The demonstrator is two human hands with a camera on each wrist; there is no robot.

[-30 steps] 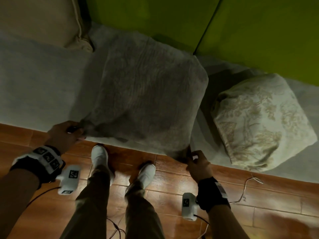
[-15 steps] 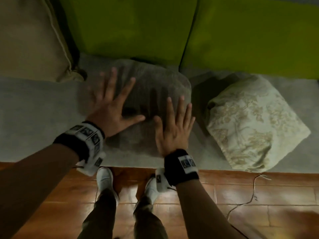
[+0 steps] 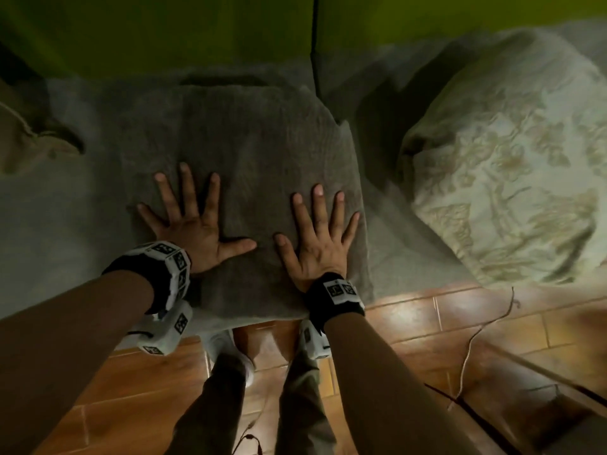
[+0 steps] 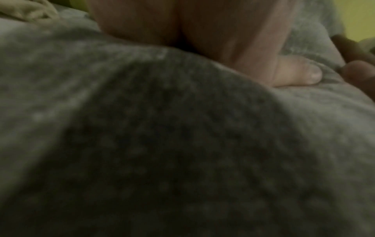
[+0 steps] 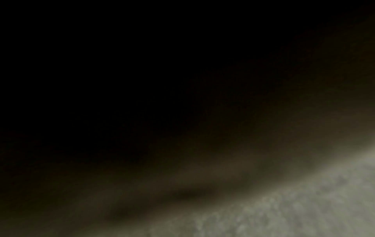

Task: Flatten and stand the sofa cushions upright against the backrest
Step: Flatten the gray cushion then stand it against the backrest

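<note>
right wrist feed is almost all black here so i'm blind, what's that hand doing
Observer: The head view shows the right hand pressing flat on the grey cushion, fingers spread.
Operator: and the other hand
Observer: The left hand presses flat beside it on the same cushion, thumbs pointing toward each other without touching.
Operator: cushion up against the backrest yet
Observer: No, it lies flat on the seat, its near edge at the seat's front, the green backrest behind it.
Operator: anything else left to do
Observer: A floral cushion lies slumped on the seat on the right-hand side, not upright.
</note>
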